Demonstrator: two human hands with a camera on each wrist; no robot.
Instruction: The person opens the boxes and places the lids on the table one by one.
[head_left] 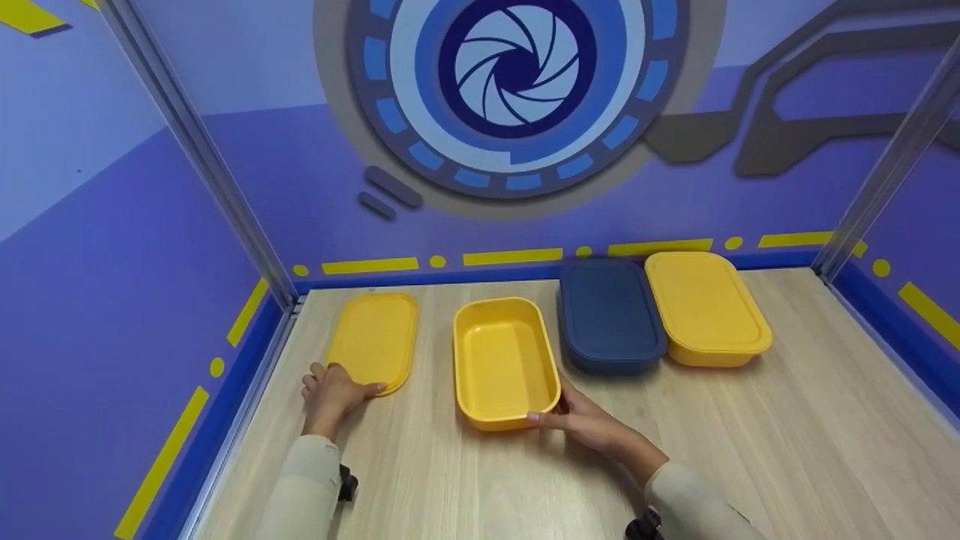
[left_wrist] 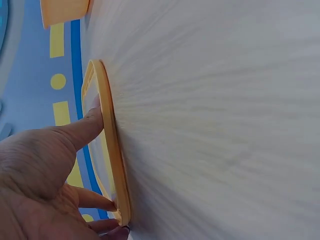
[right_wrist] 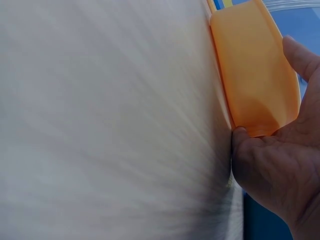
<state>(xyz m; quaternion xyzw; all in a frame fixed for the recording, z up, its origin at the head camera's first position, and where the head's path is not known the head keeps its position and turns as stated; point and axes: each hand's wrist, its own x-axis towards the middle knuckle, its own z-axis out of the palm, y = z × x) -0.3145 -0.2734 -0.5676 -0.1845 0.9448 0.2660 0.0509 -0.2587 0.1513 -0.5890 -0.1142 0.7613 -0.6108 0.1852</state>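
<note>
A flat yellow lid (head_left: pixel 375 337) lies on the left part of the table. My left hand (head_left: pixel 334 394) grips its near left corner; in the left wrist view the thumb crosses the face of the lid (left_wrist: pixel 112 135) and fingertips are at its edge. In the middle stands a yellow lunch box (head_left: pixel 499 375), uncovered, nothing inside it. At its near right corner my right hand (head_left: pixel 585 424) holds it, thumb on the rim and the other fingers along the outer wall, partly hidden. The right wrist view shows the box's wall (right_wrist: pixel 252 70) from outside, a fingertip low against it.
Right of the uncovered box stand a dark blue lidded box (head_left: pixel 611 315) and a yellow lidded box (head_left: pixel 709 304), side by side near the back wall. Printed panels (head_left: pixel 262 165) enclose the wooden table (head_left: pixel 427 480) on the left, back and right.
</note>
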